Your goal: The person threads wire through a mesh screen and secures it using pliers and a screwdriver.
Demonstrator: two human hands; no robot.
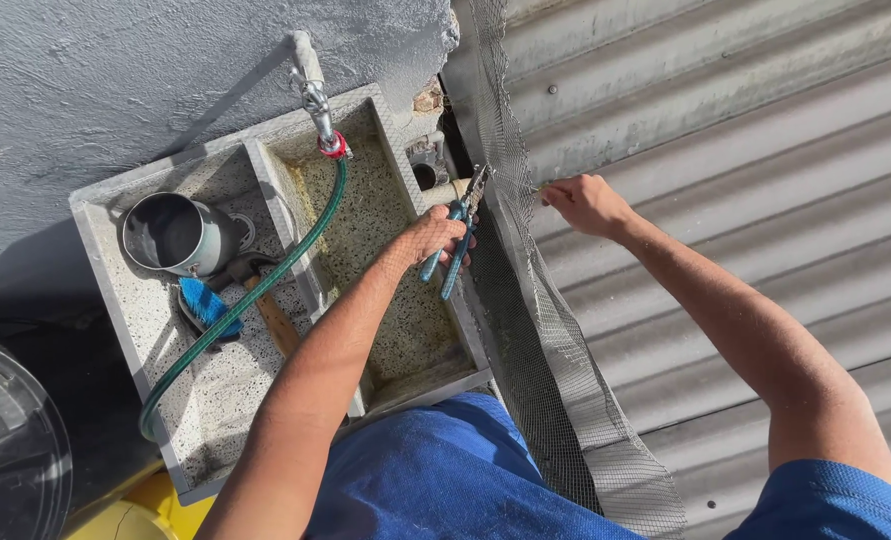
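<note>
My left hand (430, 235) grips blue-handled pliers (457, 240) above the right basin of a speckled concrete sink (265, 170). The pliers' jaws point up at the edge of a grey wire mesh (550, 330). My right hand (585, 203) pinches the mesh, or a thin wire on it, just right of the pliers' tip. The mesh hangs as a long strip between the sink and a corrugated metal wall (745, 160).
A tap (310, 85) with a green hose (265, 280) runs across the sink. The left basin holds a metal pot (175, 233), a blue brush (205, 303) and a wooden-handled hammer (265, 305). A dark bin (10, 450) and a yellow container (135, 510) stand at lower left.
</note>
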